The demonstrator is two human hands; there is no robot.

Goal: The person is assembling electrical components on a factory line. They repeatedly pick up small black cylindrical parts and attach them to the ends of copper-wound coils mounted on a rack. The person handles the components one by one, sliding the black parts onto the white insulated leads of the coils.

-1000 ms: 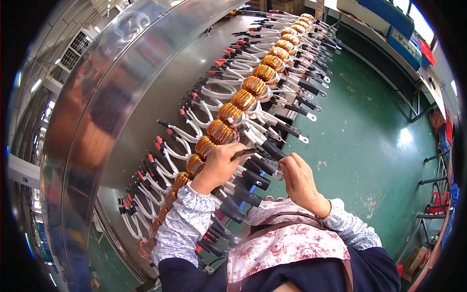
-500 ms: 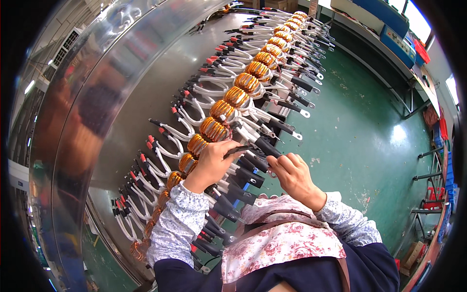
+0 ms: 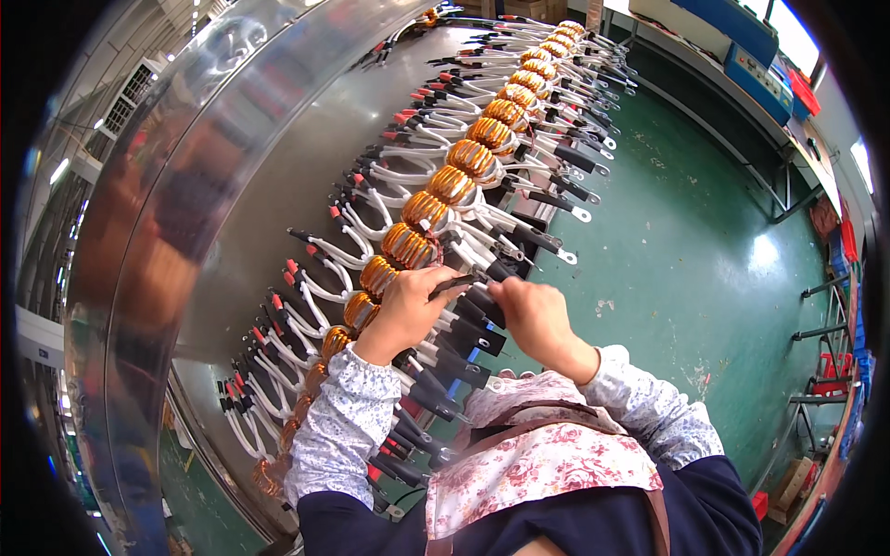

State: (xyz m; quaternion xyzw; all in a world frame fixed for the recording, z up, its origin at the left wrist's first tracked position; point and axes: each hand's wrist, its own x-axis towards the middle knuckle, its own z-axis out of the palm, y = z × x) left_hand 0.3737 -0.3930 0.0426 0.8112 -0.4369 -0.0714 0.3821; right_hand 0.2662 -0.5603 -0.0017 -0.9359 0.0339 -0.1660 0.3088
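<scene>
A long row of copper-wound ring coils (image 3: 428, 211) lies on the metal table, with white leads out to both sides. My left hand (image 3: 408, 315) is closed in front of the near coils, pinching a slim black piece (image 3: 451, 285) whose exact kind I cannot make out. Just right of it, my right hand (image 3: 536, 320) is closed at the end of a black-sleeved cable lead (image 3: 501, 270); its fingertips are slightly blurred and partly hidden. Below both hands, more black-sleeved leads (image 3: 482, 338) stick out over the table edge toward my floral apron (image 3: 547, 454).
A shiny curved metal panel (image 3: 176, 232) rises along the left. Red- and black-tipped leads (image 3: 301, 278) spread over the metal tabletop (image 3: 278, 185). Green floor (image 3: 658, 269) stretches to the right, with a workbench and blue machine (image 3: 756, 74) at the far right.
My right hand has shifted left, closer to my left hand, and turned so its back faces up more. My left hand stays almost in place with the black piece.
</scene>
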